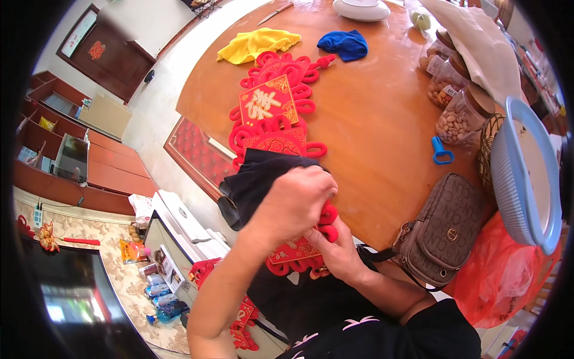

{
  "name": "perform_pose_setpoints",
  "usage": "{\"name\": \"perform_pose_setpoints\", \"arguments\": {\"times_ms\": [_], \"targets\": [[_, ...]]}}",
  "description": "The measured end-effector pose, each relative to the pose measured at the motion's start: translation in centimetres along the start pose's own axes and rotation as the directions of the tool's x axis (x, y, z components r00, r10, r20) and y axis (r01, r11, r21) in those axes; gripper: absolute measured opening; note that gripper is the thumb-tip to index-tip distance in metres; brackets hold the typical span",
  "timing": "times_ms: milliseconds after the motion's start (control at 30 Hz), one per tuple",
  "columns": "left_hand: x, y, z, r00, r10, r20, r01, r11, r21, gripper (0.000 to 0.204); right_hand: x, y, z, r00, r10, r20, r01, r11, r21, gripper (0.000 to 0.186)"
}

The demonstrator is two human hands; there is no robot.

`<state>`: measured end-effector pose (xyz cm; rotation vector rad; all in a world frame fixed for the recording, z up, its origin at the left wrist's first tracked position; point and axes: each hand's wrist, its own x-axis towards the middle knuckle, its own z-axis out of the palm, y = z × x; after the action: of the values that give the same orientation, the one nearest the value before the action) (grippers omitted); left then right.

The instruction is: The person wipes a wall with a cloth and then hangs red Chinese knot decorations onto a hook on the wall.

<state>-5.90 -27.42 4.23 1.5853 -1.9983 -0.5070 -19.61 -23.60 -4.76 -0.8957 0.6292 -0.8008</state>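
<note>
A long red knotted hanging decoration (pixel 263 106) with gold-printed panels lies down the round wooden table (pixel 371 107), running beneath a black cloth (pixel 251 179) at the near edge. Its lower section (pixel 287 258) shows below the cloth, held by my right hand (pixel 341 251), whose thumb and fingers grip the red loops. Directly above, my left hand (pixel 293 203) is closed over the cloth's edge beside those loops; what its fingertips pinch is hidden.
Yellow cloth (pixel 257 43), blue cloth (pixel 344 45) and a knife (pixel 275 12) lie farther back. Nut jars (pixel 453 122), blue tool (pixel 441 152), light-blue basin (pixel 526 179), brown bag (pixel 436 233) and red plastic bag (pixel 490 275) are right. A cluttered counter (pixel 131 281) is lower left.
</note>
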Motion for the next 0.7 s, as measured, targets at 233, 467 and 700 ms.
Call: {"name": "perform_pose_setpoints", "arguments": {"times_ms": [233, 467, 700], "targets": [[1.4, -2.7, -2.3, 0.869, -0.227, -0.441, -0.065, 0.829, -0.555, 0.019, 0.2, -0.1, 0.1, 1.0, 0.008, -0.002, -0.008, 1.0, 0.015, 0.031], [3.2, -1.6, 3.0, 1.0, -0.03, -0.009, 0.031, 0.927, 0.374, 0.028, 0.1, 0.1, 0.0, 1.0, 0.022, 0.005, -0.022, 1.0, 0.016, 0.03], [0.3, -2.8, 0.4, 0.904, -0.349, -0.246, 0.072, 0.692, -0.718, 0.035, 0.3, -0.4, 0.2, 0.998, 0.068, 0.017, -0.069, 0.993, 0.1, 0.033]]}}
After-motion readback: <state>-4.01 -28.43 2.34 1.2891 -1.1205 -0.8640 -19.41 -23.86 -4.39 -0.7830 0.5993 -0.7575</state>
